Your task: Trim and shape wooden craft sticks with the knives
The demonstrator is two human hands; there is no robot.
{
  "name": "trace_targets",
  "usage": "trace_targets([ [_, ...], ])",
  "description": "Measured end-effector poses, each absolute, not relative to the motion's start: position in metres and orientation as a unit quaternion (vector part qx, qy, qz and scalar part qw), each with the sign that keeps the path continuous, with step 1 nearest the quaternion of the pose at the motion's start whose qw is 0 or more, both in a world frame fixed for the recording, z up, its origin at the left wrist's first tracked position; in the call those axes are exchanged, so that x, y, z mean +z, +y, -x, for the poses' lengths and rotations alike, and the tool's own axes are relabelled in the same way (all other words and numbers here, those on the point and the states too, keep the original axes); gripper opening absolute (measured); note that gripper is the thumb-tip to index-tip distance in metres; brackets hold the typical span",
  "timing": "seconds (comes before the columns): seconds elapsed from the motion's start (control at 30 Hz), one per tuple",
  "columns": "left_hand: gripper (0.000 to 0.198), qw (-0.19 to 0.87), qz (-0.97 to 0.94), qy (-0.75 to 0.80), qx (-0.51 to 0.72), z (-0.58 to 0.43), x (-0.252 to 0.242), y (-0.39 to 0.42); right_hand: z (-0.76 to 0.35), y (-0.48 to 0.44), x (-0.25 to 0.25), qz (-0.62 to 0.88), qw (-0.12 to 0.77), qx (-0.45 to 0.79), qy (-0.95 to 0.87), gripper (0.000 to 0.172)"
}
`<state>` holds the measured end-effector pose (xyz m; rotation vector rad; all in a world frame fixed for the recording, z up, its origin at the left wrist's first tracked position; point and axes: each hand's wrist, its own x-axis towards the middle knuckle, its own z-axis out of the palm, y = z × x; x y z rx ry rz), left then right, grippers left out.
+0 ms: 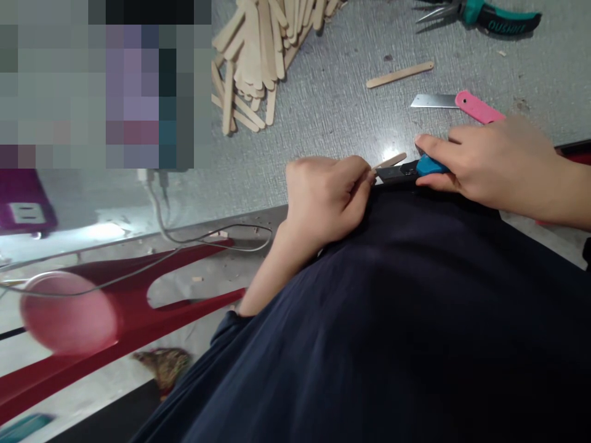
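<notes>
My left hand is closed in a pinch at the table's near edge, on a wooden stick whose far end sticks out to the right. My right hand grips a utility knife with a black body and a blue part. The knife's tip meets the fingertips of my left hand, beside the stick. Part of the knife's handle is hidden in my right palm. Just beyond my right hand lies a pink-handled blade. Another wooden stick lies alone farther back.
A heap of wooden sticks covers the back left of the grey table. Green and black pliers lie at the back right. A cable hangs over the left edge, above a red stool and a pink container.
</notes>
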<state>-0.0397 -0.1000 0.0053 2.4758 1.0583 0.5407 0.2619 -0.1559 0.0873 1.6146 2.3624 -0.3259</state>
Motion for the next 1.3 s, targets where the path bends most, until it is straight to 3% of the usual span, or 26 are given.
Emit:
trace_targets([
  [0.27,0.035,0.186,-0.888,0.378,0.185,0.041,0.006,-0.100,-0.271,-0.157,0.074,-0.541,0.081,-0.081,0.833,0.077],
  [0.53,0.036,0.174,-0.895,0.369,0.181,0.044,0.006,-0.101,-0.267,-0.156,0.081,-0.554,0.091,-0.109,0.820,0.066],
  [0.7,0.037,0.177,-0.896,0.372,0.168,0.044,0.009,-0.101,-0.266,-0.155,0.083,-0.556,0.129,-0.110,0.814,0.071],
  [0.93,0.034,0.190,-0.886,0.379,0.186,0.046,0.007,-0.101,-0.279,-0.161,0.071,-0.562,-0.048,-0.223,0.795,0.057],
  [1.3,0.036,0.201,-0.873,0.403,0.185,0.040,0.013,-0.104,-0.286,-0.162,0.068,-0.575,-0.054,-0.230,0.783,0.062],
])
